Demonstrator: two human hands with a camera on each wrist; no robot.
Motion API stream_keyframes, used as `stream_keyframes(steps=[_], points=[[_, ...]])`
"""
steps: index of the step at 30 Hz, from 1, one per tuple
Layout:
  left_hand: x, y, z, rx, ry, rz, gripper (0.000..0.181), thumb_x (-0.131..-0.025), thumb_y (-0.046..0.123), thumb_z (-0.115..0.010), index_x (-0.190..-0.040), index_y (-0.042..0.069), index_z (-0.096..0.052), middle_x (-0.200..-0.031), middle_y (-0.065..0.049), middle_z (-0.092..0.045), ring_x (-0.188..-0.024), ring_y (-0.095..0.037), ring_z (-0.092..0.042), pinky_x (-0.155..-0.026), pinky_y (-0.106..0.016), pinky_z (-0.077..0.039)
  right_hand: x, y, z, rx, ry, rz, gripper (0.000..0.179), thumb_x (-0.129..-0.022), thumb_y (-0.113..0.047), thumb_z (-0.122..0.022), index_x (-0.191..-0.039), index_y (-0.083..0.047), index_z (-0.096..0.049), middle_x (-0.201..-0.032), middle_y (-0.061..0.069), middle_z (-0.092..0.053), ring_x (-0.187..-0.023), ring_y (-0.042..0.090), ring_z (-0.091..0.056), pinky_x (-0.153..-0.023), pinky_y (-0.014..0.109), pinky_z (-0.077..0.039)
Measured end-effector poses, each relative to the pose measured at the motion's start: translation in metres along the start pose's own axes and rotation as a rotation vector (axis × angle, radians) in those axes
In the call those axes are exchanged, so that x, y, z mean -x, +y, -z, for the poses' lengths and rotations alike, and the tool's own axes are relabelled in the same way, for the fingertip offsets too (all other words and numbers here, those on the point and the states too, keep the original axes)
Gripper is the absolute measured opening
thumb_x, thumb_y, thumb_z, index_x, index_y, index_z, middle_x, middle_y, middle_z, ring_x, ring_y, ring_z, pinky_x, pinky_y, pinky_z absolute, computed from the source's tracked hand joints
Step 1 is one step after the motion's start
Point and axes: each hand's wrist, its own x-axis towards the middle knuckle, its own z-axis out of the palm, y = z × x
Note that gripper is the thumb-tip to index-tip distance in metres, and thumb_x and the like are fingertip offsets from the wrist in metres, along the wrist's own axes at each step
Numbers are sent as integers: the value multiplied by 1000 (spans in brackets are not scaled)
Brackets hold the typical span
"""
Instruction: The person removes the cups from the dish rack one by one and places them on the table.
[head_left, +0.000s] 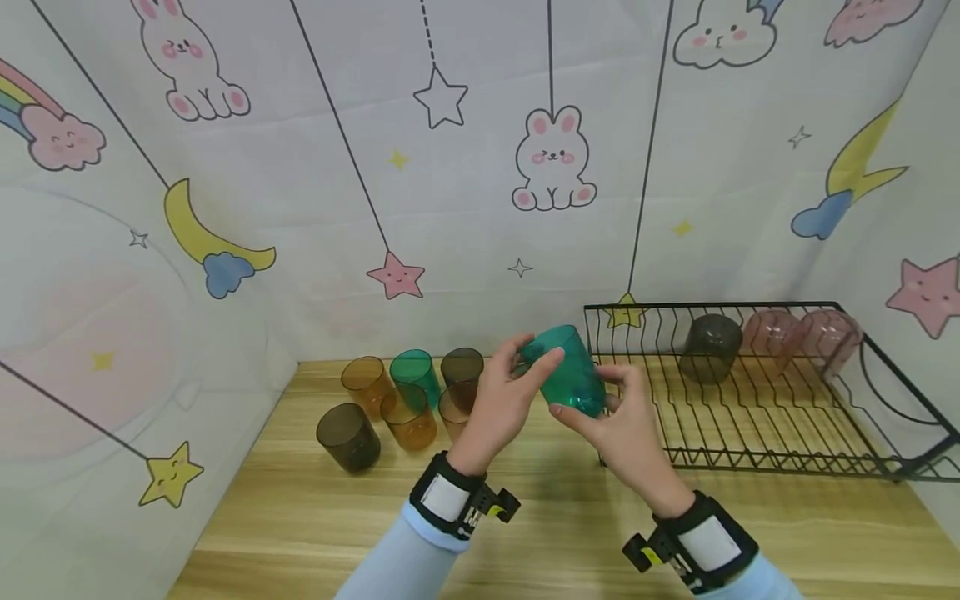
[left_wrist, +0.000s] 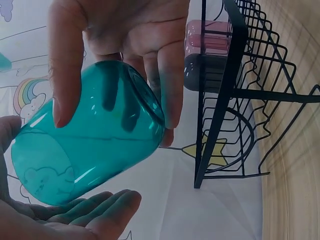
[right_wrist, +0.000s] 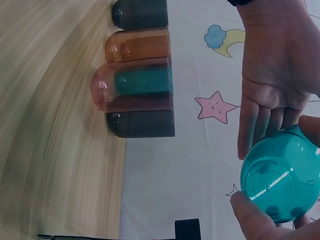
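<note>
Both hands hold a translucent teal cup (head_left: 567,375) up over the table, tilted, with its mouth toward the upper left. My left hand (head_left: 506,400) has its thumb and fingers about the rim end. At the base end, my right hand (head_left: 626,425) grips the cup between thumb and fingers. In the left wrist view the right hand's fingers wrap the thick base of the teal cup (left_wrist: 100,135), while the left hand's fingers extend beneath its side. The round base faces the camera in the right wrist view.
A black wire rack (head_left: 742,458) stands right, holding a grey cup (head_left: 711,350) and pink cups (head_left: 828,333). Left of the hands stand several cups: a brown cup (head_left: 348,437) in front, orange cups (head_left: 408,421), another teal cup (head_left: 415,375) and a dark cup (head_left: 462,367). A printed cloth hangs behind.
</note>
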Motion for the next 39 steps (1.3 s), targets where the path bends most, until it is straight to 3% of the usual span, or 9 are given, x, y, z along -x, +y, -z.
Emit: stream_keyframes(steps=[8, 12, 17, 24, 31, 39], points=[[-1, 0, -1, 59, -11, -4, 71, -78, 60, -65, -137, 26, -43, -130, 2, -54, -115, -19, -57, -92, -39, -51, 0, 1, 0, 22, -11, 10, 80, -73, -35, -80, -129, -12, -27, -131, 9, -30, -116, 36, -52, -78, 39, -56], [-2, -1, -1, 67, -17, -7, 73, -77, 58, -67, -137, 24, -43, -127, 4, -56, -112, -15, -59, -90, -37, -52, -3, 3, 2, 21, -24, 12, 82, -73, -33, -80, -130, -9, -27, -133, 11, -28, -121, 37, -49, -84, 41, -54], [-3, 0, -2, 38, 0, -26, 72, -76, 58, -68, -135, 26, -44, -127, 6, -54, -113, -13, -57, -90, -37, -51, -7, 4, 6, 41, -39, 23, 84, -73, -34, -80, -133, -7, -28, -137, 12, -30, -129, 38, -41, -94, 46, -48], [-9, -4, -8, -12, 47, -46, 79, -75, 54, -71, -138, 22, -38, -134, 1, -49, -123, -17, -48, -95, -41, -47, -11, 1, 16, 147, -68, 29, 78, -76, -42, -75, -137, -13, -36, -140, 7, -39, -128, 31, -45, -101, 42, -44], [-23, -23, -17, -46, 118, -41, 80, -79, 47, -70, -142, 18, -29, -134, -7, -48, -120, -22, -51, -94, -42, -47, -15, -1, 28, 298, -4, 88, 71, -83, -45, -67, -138, -11, -38, -140, 8, -43, -130, 29, -42, -104, 48, -39], [-44, -61, -25, -99, 248, -40, 74, -84, 36, -68, -142, 13, -27, -129, -12, -49, -116, -24, -53, -93, -40, -47, -14, -1, 35, 442, 59, 146, 60, -84, -43, -66, -134, -16, -46, -140, 10, -44, -131, 33, -39, -100, 58, -35]])
